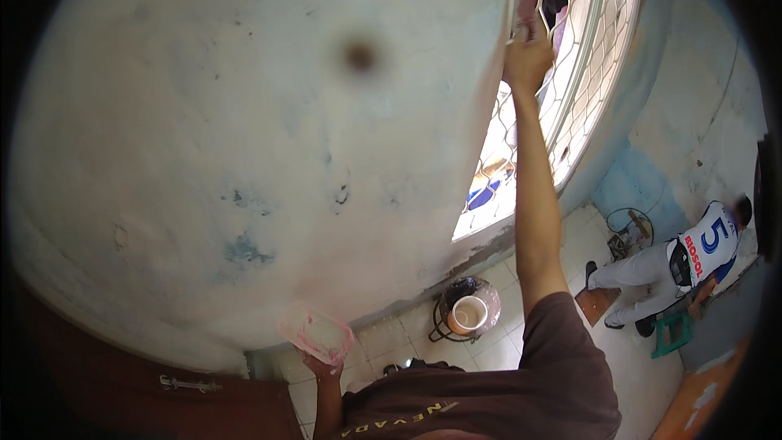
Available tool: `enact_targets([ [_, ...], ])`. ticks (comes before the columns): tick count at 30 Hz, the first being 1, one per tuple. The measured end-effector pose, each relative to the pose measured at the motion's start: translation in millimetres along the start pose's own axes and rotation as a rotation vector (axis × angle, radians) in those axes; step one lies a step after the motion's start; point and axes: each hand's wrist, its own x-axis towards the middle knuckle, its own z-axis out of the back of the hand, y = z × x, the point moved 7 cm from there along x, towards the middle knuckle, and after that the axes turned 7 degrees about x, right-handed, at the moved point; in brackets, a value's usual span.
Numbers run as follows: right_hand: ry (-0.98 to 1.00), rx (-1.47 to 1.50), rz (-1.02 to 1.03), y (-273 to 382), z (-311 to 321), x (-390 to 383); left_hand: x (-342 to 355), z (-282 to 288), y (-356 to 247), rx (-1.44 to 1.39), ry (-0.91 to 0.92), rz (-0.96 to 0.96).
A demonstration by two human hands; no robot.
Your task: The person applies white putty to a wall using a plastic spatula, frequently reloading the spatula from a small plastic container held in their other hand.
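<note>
Raised at full reach, my right hand point(528, 65) is closed round a flat pinkish-brown tool point(528, 10), whose exact kind is hard to make out. The tool lies along the wall edge beside the window's white metal grille point(562, 49). Low on the left, my left hand point(326, 367) grips a clear plastic tub point(326, 337) from below. Pink smears coat the tub's sides and rim. Between my arms stretches a pale, patchy wall point(244, 114) with dark and bluish marks.
A white bucket point(470, 314) stands on a round stool point(492, 327) by the wall's foot. At right, another person point(700, 253) bends near a green plastic stool point(673, 334). A cable point(631, 220) lies in the corner. A brown door point(147, 358) with a bolt is lower left.
</note>
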Motion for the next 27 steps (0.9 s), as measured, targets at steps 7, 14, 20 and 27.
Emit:
enact_targets([
  [7,0.507,0.012,0.581,140.9,-84.1,-291.7,13.0,34.6,-27.0,0.375,0.057,-0.095],
  [14,0.431,0.229,0.361,99.7,-29.1,-233.2,-5.6,3.5,-54.5,0.419,0.055,-0.174],
  [20,-0.082,-0.178,-0.055,20.3,-3.2,-40.1,-35.4,11.1,-82.3,0.554,0.083,-0.261],
  [27,0.25,-0.081,0.521,269.0,-140.6,-246.9,-37.2,10.7,-124.3,0.019,0.493,0.113],
])
